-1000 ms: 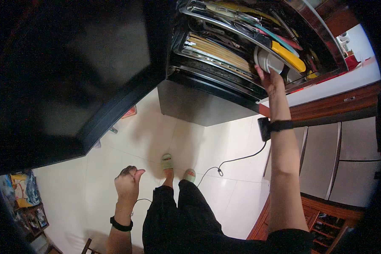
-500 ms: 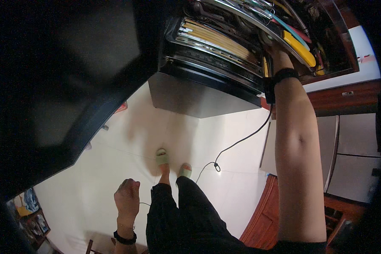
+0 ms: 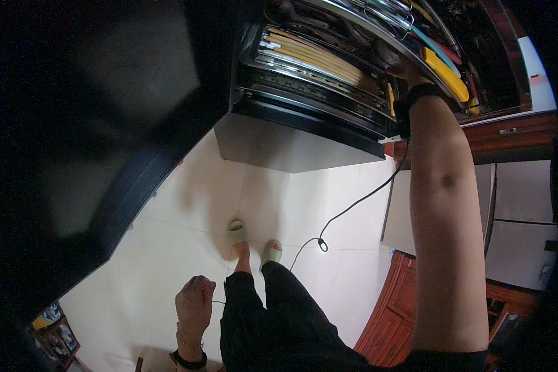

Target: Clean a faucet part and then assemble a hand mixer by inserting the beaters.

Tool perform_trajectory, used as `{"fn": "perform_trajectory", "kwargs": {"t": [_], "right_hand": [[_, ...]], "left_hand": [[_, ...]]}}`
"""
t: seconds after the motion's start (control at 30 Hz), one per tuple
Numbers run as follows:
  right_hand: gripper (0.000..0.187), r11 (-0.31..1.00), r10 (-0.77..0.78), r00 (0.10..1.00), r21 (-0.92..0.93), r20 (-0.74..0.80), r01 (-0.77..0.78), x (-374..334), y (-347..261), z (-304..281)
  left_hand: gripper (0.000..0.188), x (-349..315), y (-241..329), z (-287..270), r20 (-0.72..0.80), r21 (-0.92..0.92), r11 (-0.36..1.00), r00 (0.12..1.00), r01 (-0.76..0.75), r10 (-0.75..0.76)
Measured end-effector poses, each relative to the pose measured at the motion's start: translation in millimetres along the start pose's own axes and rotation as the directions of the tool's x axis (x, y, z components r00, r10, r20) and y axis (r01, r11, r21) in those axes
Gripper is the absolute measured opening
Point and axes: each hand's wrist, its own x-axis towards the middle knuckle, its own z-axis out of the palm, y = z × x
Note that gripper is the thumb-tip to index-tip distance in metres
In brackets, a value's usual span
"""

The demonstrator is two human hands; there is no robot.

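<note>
1. The right hand point(image 3: 415, 77) is at half past one from the middle of the view, reaching into the drawer point(image 3: 356, 20), which spans twelve to two; its fingers are lost in shadow, so I cannot tell whether they grasp anything or are released.
2. A dim rounded thing point(image 3: 387, 54) shows at one o'clock, just beside that hand; it is too dark to name.
3. The yellow handle point(image 3: 445, 74) lies at two o'clock, near the right wrist; the teal handle point(image 3: 439, 51) is just beside it, toward twelve; the tan sticks point(image 3: 310, 54) lie side by side at half past twelve, in their own compartment.
4. The left hand point(image 3: 195, 304) hangs at seven o'clock, over the floor point(image 3: 167, 248); its fingers are curled in, clenched on nothing that shows.
5. A black band point(image 3: 425, 93) circles the right wrist; the cable point(image 3: 356, 203) runs from beside it toward five o'clock, where it has a small loop; another band point(image 3: 189, 361) circles the left wrist.
6. Two green slippers point(image 3: 237, 233) stand between six and eight o'clock; a large black panel point(image 3: 136, 93) fills ten o'clock.
</note>
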Motion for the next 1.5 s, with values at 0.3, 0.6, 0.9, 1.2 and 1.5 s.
{"fn": "perform_trajectory", "kwargs": {"t": [0.3, 0.6, 0.9, 1.2, 1.5], "right_hand": [[0.043, 0.936, -0.087, 0.996, -0.340, 0.018, 0.088, 1, -6, -7], [0.044, 0.846, -0.122, 0.974, -0.493, 0.191, 0.203, -21, -1, 5], [0.030, 0.942, -0.002, 0.952, -0.318, 0.307, 0.104, -62, 10, 12], [0.029, 0.915, -0.068, 0.987, -0.385, 0.148, 0.120, -73, -10, -12], [0.015, 0.882, -0.314, 0.946, 0.345, -0.081, 0.322, -198, -53, -24]], "left_hand": [[0.015, 10, 12, -3, 0.061, -0.002, 0.998, 0.996, -0.058, 0.058], [0.016, 9, 8, -4, 0.088, 0.031, 0.999, 0.995, -0.040, 0.037], [0.016, 5, 17, -9, 0.097, 0.083, 0.993, 0.992, -0.087, 0.079], [0.013, -2, 13, -3, 0.147, 0.037, 0.999, 0.989, -0.013, 0.008], [0.009, -24, -6, 22, -0.017, 0.069, 0.995, 0.997, 0.071, -0.070]]}}
